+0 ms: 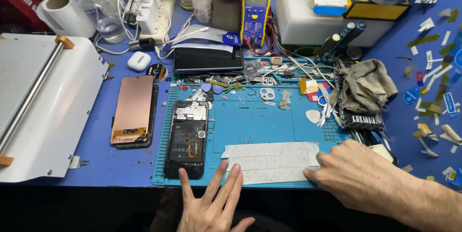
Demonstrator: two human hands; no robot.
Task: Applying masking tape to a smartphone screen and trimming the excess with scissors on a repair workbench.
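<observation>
On the bench: your blue bench point(134, 172) carries, from widest to smallest, the white laminating machine point(43, 102) at far left, the blue repair mat point(269, 121) in the middle, and the small parts scattered on it.
Mat: it lies straight ahead of you, its near edge just beyond both of your hands.
Tape strips: three pale strips point(272, 161) lie stacked side by side on the near half of the mat, their long axis running left to right, across your line of sight.
Strips to hands: they lie between your two hands; the nearest strip reaches both.
Right hand: your right hand point(358, 174) lies palm down at the right end of the strips, fingers curled loosely, fingertips pressing on the end of the nearest strip; it grips nothing.
Left hand: your left hand point(211, 203) is spread wide and flat, fingers pointing away from you, the longer fingertips touching the left end of the strips; it holds nothing.
Nearer hand: both touch the strips, the right one more squarely on the end.
Opened phone: the black phone point(186, 138) with its back off lies upright along the mat's left edge, just left of the strips and just beyond your left forefinger.
Screen panel: a copper-backed screen point(132, 112) rests off the mat, left of the phone.
Tweezers and picks: small tools point(320, 109) sit well beyond your right hand.
</observation>
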